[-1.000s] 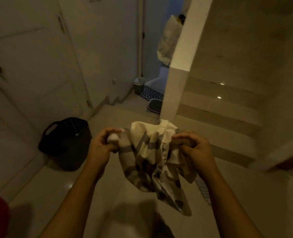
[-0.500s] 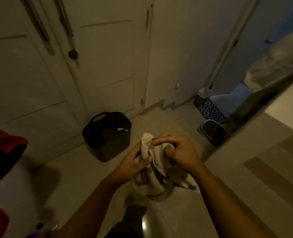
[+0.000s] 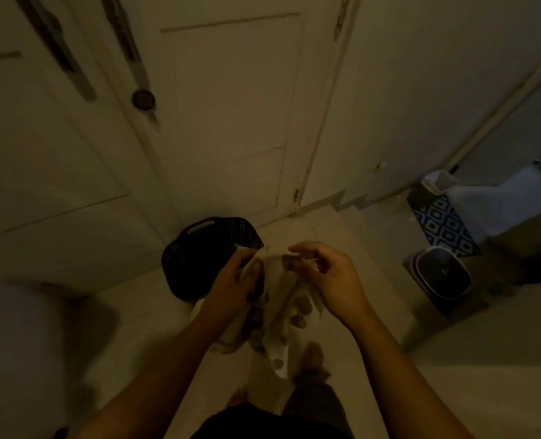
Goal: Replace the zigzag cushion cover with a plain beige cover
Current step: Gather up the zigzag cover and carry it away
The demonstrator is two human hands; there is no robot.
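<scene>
**Head view.**
- Item: zigzag cover (image 3: 275,315), off its cushion and bunched, held in the air between both hands just in front of the black laundry basket (image 3: 199,248).
- Step, by judgement: disposing of the old cover (beige cover not in view).
- Next move: carry it over the basket's mouth and let go.
- Left hand (image 3: 231,289): grips the cloth's side, fingers curled.
- Right hand (image 3: 332,280): pinches its top edge.
- Forearms: converging.

Black basket (image 3: 199,248); blue diamond-patterned mat (image 3: 443,226)
</scene>
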